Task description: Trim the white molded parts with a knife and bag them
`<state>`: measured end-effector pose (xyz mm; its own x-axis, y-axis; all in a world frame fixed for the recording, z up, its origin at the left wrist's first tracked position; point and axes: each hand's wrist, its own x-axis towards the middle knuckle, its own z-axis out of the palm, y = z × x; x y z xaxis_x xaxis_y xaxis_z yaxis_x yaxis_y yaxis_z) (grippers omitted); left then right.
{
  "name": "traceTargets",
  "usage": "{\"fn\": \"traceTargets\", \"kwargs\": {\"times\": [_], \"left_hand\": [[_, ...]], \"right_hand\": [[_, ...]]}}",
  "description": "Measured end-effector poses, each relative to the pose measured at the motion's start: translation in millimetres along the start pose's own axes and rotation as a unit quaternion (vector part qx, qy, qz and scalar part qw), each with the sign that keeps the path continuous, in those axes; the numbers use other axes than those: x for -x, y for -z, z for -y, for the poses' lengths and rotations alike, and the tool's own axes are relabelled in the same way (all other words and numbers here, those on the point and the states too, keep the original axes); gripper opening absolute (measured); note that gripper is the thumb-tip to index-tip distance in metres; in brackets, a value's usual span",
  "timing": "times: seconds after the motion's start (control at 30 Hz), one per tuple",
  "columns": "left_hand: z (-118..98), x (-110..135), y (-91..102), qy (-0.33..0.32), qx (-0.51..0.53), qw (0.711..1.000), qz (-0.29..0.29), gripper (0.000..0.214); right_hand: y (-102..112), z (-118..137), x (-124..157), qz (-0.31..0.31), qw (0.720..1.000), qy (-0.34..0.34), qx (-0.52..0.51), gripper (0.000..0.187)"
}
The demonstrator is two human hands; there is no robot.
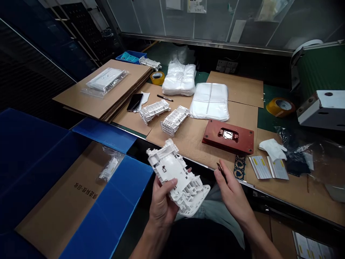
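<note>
My left hand (161,203) is closed round a white moulded plastic part (176,177), held up over my lap below the table edge. Just to its right, my right hand (231,192) pinches a small dark blade-like tool (219,168), its tip pointing up and a little apart from the part. Two more white plastic parts (154,110) (174,119) lie on the cardboard on the table ahead.
A blue box (107,216) lined with cardboard holds a bagged part (109,168) at left. On the table lie a red jig plate (229,137), stacks of clear bags (210,100), a phone (134,102), a pen (165,98), tape rolls (280,106) and a white glove (272,148).
</note>
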<state>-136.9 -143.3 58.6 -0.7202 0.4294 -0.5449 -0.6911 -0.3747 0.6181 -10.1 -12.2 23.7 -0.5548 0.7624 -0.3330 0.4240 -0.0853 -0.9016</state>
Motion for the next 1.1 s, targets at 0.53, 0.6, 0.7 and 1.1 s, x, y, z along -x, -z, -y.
{"fn": "traceTargets", "kwargs": {"times": [0.53,0.6,0.7,1.1], "left_hand": [[-14.7,26.4,-22.2,-0.233,-0.081,0.969,-0.019,0.056],[-14.9,28.1,-23.6,-0.244,-0.095,0.965,-0.012,0.056],[-15.0,30.1,-25.8,-0.242,-0.097,0.965,-0.014,0.052],[-12.8,33.0,-18.1,-0.231,-0.059,0.970,-0.039,0.051]], "right_hand": [[10.9,50.1,62.3,-0.003,0.952,0.289,0.098,0.040],[9.1,51.4,63.6,-0.007,0.947,0.301,0.111,0.041],[6.4,51.5,64.4,-0.017,0.943,0.307,0.126,0.042],[6.9,48.0,64.7,-0.026,0.935,0.329,0.128,0.036]]}}
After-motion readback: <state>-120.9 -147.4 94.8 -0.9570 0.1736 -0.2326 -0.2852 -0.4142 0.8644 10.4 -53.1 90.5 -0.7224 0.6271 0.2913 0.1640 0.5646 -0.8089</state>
